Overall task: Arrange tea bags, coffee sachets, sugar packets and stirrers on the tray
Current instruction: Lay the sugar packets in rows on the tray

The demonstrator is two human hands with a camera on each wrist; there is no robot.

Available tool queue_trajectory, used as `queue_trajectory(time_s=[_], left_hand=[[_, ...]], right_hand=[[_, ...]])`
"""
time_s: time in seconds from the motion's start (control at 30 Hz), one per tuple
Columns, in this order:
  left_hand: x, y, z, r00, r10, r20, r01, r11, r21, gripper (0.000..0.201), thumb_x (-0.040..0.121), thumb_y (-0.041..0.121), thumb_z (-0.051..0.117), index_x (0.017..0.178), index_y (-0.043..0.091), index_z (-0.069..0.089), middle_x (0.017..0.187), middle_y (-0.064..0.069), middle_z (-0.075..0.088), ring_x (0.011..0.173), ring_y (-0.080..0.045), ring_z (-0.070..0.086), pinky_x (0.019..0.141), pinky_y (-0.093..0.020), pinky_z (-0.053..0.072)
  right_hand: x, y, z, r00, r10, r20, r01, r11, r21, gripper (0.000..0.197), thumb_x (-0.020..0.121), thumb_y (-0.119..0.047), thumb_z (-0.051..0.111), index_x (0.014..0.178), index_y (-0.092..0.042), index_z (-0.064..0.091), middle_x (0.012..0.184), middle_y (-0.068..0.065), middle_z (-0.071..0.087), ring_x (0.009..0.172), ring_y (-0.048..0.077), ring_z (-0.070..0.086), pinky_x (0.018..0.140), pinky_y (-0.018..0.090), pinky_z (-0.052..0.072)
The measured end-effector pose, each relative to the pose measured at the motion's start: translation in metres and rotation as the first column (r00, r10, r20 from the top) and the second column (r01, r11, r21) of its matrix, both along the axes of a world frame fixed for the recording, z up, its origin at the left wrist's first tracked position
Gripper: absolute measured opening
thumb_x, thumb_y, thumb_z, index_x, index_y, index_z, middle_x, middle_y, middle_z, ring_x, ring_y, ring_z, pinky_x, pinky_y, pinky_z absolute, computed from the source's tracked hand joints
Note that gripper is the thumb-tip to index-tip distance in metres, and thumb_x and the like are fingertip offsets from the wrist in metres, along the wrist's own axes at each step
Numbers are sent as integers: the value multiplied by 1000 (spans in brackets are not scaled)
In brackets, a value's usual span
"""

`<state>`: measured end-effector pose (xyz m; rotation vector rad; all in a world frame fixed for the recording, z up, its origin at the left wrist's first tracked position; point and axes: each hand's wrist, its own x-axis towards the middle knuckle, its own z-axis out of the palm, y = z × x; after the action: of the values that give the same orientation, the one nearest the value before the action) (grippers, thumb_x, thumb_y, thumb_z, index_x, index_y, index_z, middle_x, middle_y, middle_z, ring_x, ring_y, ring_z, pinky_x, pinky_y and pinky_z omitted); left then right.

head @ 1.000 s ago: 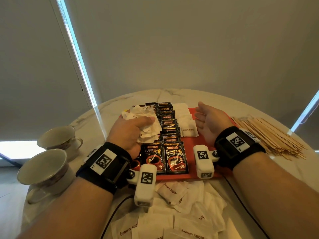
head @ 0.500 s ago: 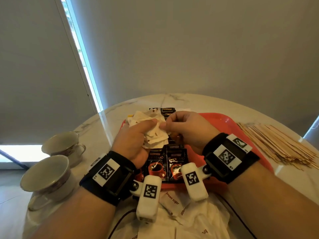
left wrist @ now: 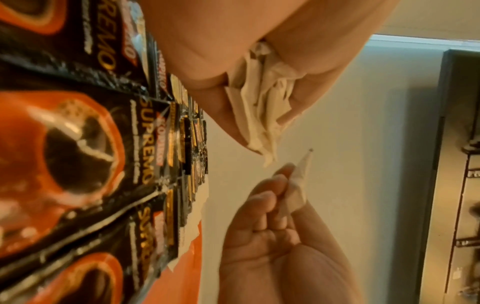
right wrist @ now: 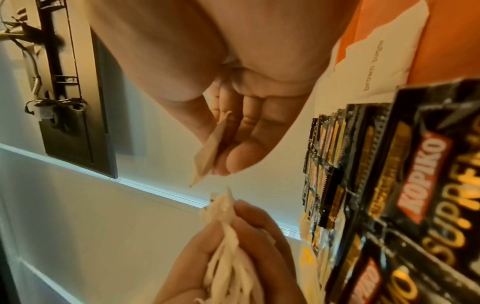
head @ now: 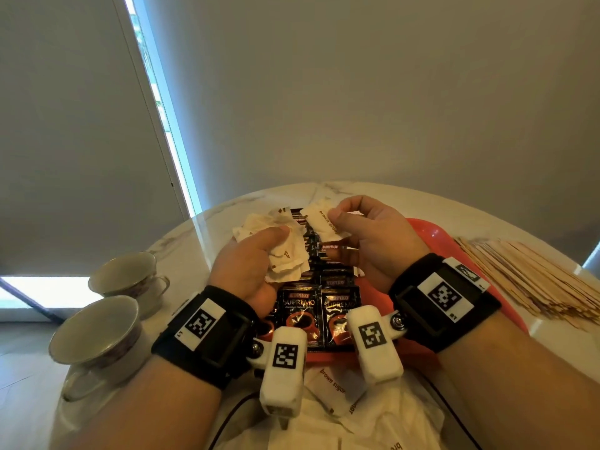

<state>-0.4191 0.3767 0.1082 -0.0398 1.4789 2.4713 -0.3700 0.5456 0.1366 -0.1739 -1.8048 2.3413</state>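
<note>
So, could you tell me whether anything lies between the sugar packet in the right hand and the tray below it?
Nothing visible does. The right hand pinches one brown sugar packet above the orange tray. Coffee sachets fill the tray's left side, the left hand holds its bunch of packets aside, and bare tray shows to the right.

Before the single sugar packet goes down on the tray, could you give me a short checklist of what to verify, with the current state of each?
1. Right hand pinches one brown sugar packet only: ok.
2. That packet is clear of the bunch of packets gripped by the left hand: ok, a gap shows in both wrist views.
3. Bare spot on the red tray to the right of the coffee sachets: ok.
4. Sugar packets already laid on the tray stay flat: ok for the one visible.
5. Wooden stirrers on the tray: not ok, they lie on the table.
6. Tea bags placed: cannot tell.
</note>
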Motion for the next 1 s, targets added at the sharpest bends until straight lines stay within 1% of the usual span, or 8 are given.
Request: queue_trajectory(time_s=[0.07,0.2,0.27,0.4,0.5,0.67,0.9,1.0], left_hand=[[0,0,0,1000,8,-20,-8,1000,-15,17,96,6,70,113,4,68,94,-15,80,79,-28,79,56,-37,61],[6,2,3,992,-88,-85,88,996,-9,40,87,27,78,119,4,70,114,-22,77,96,-33,78,71,-41,62],[11,4,3,981,-139,-136,138,990,-14,47,80,22,81,122,2,69,114,-23,76,98,-36,77,73,-43,63],[11,5,-3,968,-105,-228,93,994,-61,47,82,1,77,127,-3,65,115,-27,75,104,-43,75,82,-50,61],[5,2,-2,973,-30,-231,29,1000,-9,47,82,-3,74,128,-3,63,112,-25,76,99,-39,77,72,-42,63],[5,3,-3,972,12,-236,-11,1000,7,49,83,-2,75,130,-3,61,109,-23,77,96,-38,78,67,-42,62],[3,3,-6,972,-1,-233,7,1000,22,42,90,-5,71,131,-3,61,114,-26,75,103,-42,76,78,-50,62],[2,3,-4,977,21,-211,-17,1000,21,41,89,-3,73,129,-1,63,112,-22,77,101,-38,77,76,-51,64]], right_hand=[[0,0,1,1000,-1,-30,3,995,95,4,95,-10,67,98,-12,64,86,8,73,67,16,69,54,28,55],[0,-3,-2,995,-8,-102,38,955,295,5,94,-11,70,97,-11,67,80,7,74,67,13,67,55,26,54],[0,-4,-4,993,2,-120,40,937,348,10,91,-15,74,98,-11,68,81,8,75,70,18,68,61,30,54],[4,-5,-3,994,109,-3,-105,965,240,35,80,-15,83,109,-8,65,90,13,76,72,23,70,63,33,59],[6,-2,-1,982,178,63,-185,973,136,29,82,-1,78,107,-5,64,82,11,74,64,17,68,59,25,60],[4,2,2,991,103,79,-117,975,190,19,84,5,74,100,-4,67,82,14,71,59,16,64,56,25,58],[6,-1,3,990,94,109,-113,977,180,7,90,-1,71,96,-4,68,80,7,72,64,13,64,60,27,58],[6,10,6,994,-29,103,14,989,149,9,89,4,69,94,-3,66,80,9,69,62,14,62,60,29,57]])
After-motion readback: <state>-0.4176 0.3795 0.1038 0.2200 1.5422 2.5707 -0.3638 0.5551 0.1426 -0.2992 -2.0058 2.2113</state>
